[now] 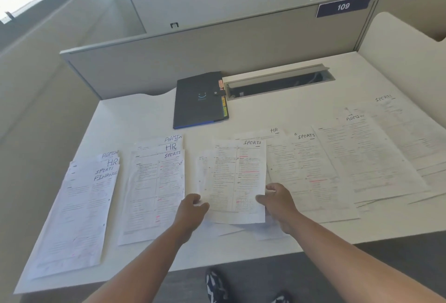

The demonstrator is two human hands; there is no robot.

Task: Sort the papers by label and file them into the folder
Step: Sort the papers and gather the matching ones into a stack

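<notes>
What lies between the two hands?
In the head view, a SPORTS sheet lies between the left hand and right hand, which grip its lower corners.

Both forearms are bare from the wrist back to the lower edge of the picture, with no sleeve, watch, band or ring to be seen on them. The left hand (191, 208) and the right hand (277, 200) are likewise ungloved, their fingers (261, 198) uncovered. Low in the view a pair of shoes shows: the left shoe (216, 284) is dark navy or black with white patches in a broken pattern, and only the toe of the right shoe (281, 299) shows, in the same colours.
</notes>
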